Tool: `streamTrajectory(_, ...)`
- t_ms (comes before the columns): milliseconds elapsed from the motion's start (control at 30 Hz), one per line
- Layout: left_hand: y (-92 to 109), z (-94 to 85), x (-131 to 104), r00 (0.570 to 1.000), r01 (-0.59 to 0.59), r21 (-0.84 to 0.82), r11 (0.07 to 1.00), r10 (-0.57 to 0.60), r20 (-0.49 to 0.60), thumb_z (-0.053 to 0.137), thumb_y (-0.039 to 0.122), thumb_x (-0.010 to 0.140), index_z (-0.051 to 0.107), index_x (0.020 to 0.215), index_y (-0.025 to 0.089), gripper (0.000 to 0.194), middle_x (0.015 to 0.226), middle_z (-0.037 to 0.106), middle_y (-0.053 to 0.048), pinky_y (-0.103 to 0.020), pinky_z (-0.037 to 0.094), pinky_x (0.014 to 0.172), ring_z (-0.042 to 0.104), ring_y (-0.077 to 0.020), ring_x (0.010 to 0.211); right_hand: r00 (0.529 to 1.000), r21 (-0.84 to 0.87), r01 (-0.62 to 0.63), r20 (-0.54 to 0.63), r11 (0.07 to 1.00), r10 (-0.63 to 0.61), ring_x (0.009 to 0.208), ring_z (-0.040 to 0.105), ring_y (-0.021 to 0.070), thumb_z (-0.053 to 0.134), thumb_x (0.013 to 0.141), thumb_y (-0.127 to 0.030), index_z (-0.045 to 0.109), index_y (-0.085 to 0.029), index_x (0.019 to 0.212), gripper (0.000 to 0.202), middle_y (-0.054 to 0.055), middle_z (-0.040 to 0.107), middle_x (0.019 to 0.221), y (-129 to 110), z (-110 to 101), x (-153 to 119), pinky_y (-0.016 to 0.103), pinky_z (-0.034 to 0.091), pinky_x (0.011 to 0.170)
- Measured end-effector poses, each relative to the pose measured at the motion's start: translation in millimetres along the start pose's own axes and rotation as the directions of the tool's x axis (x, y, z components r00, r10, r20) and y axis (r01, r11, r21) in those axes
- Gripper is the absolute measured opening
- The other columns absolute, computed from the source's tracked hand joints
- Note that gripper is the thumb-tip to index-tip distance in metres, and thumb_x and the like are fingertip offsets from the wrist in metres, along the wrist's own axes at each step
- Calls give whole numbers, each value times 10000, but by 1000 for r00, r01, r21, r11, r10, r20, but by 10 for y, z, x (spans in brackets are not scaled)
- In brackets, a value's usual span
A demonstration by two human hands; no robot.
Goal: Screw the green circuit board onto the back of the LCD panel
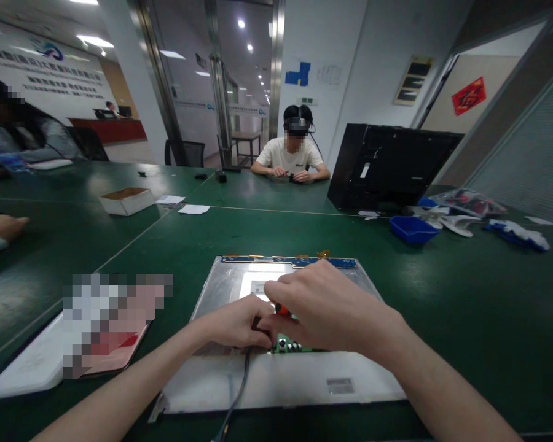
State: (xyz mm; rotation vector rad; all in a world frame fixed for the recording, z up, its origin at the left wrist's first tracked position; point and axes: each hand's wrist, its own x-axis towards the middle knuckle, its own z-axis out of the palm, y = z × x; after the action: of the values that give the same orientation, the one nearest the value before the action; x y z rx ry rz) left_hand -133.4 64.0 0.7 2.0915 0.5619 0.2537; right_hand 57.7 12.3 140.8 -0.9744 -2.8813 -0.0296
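Observation:
A flat silver display panel (pixel 216 380) lies on the green table in front of me, with a thin blue circuit strip (pixel 258 261) along its far edge. My right hand (pixel 317 301) is closed around an orange-and-black tool handle (pixel 282 309), whose working end is hidden. Beneath the fingers, part of a green circuit board (pixel 283 345) shows on the panel. My left hand (pixel 244 322) is pinched close against the right fingertips at the board; whatever it grips is hidden. A dark cable (pixel 240 387) runs from under the left hand toward me over the panel's near edge.
Left of the panel lie a white slab (pixel 27 371) and a pink phone-like item (pixel 115 359), partly blurred. A small open box (pixel 126 201), a blue tray (pixel 412 229) and a black monitor (pixel 391 169) stand farther off. One person (pixel 295 153) sits opposite; another's hand (pixel 2 226) rests at left.

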Motion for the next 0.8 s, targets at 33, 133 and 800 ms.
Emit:
streamTrajectory(33,1,3,1,1000,5,-7,1000,-5,5,666,159,753,697,832,162,85,757,682,-6,-220,478,621,601,-148,689,1000,-5,2,5,1000,-2,611,545,135,540,881,-279,544,-179,787,137,25,666,751,1,-5,2,294,186,505)
streamTrajectory(133,9,7,2,1000,23,-4,1000,-23,4,675,160,751,704,820,165,76,729,677,-1,-219,476,610,606,-146,665,998,40,50,40,998,-52,646,542,135,528,869,-231,536,-181,834,61,22,662,805,6,-34,-2,290,215,507)
streamTrajectory(800,22,-1,-7,999,9,46,999,-8,-36,672,191,760,665,786,159,42,751,664,-1,-231,472,656,599,-166,731,994,133,87,60,987,-95,656,547,145,590,822,-276,494,-198,949,177,15,660,834,-26,-53,-53,269,233,506)
